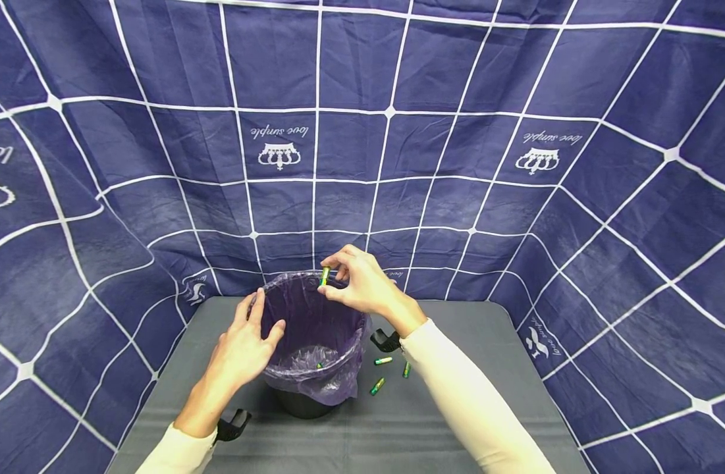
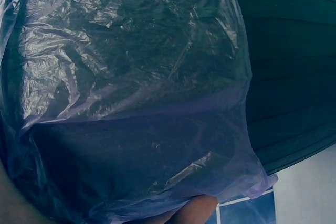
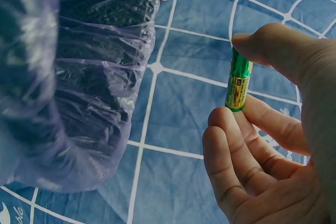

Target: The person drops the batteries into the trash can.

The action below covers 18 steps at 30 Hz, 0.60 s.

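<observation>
My right hand (image 1: 365,283) pinches a green and gold battery (image 1: 324,276) upright between thumb and fingertips, over the far right rim of a dark trash bin (image 1: 305,405). In the right wrist view, the thumb presses one end of the battery (image 3: 239,82) and the fingers support the other. A translucent purple bag (image 1: 340,385) lines the bin and folds down outside its rim. At the bin's left rim is my left hand (image 1: 238,352), fingers extended along the edge and thumb toward the opening. In the left wrist view, its fingertip (image 2: 197,211) lies against the bag.
On the grey tabletop (image 1: 457,329), right of the bin, lie several loose batteries (image 1: 383,361). Another small green battery (image 1: 319,365) shows inside the bin. Blue cloth (image 1: 350,145) with a white grid hangs at the back and both sides.
</observation>
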### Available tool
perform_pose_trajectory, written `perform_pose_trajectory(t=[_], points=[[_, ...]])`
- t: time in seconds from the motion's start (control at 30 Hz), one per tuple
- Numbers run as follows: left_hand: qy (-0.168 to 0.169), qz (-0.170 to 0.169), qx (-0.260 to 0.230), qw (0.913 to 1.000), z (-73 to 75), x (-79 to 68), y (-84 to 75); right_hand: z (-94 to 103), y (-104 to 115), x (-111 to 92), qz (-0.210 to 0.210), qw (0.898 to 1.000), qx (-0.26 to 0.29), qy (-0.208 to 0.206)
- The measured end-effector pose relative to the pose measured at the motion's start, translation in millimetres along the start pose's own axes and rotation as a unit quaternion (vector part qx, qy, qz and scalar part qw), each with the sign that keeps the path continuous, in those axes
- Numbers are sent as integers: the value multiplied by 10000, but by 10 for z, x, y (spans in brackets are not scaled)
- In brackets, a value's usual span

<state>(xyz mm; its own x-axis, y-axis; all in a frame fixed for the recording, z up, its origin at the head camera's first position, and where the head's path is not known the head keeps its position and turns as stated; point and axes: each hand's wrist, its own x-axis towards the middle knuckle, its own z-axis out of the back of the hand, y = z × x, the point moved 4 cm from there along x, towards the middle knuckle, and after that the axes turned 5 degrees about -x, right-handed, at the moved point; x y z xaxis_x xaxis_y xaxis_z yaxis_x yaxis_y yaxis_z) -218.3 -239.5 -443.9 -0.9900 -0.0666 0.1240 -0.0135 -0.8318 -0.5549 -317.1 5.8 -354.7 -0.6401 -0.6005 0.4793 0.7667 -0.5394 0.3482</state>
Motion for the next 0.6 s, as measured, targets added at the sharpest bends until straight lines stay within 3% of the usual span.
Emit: perform_pose_trajectory(t=[0.3, 0.47, 0.6], points=[[-52, -31, -24, 10000, -9, -14, -7, -60, -3, 49, -290, 9991, -122, 279], [3, 11, -1, 10000, 2, -6, -18, -108, -67, -35, -442, 9972, -153, 584], [5, 10, 5, 10000, 3, -5, -22, -112, -146, -128, -439, 9972, -192, 578]])
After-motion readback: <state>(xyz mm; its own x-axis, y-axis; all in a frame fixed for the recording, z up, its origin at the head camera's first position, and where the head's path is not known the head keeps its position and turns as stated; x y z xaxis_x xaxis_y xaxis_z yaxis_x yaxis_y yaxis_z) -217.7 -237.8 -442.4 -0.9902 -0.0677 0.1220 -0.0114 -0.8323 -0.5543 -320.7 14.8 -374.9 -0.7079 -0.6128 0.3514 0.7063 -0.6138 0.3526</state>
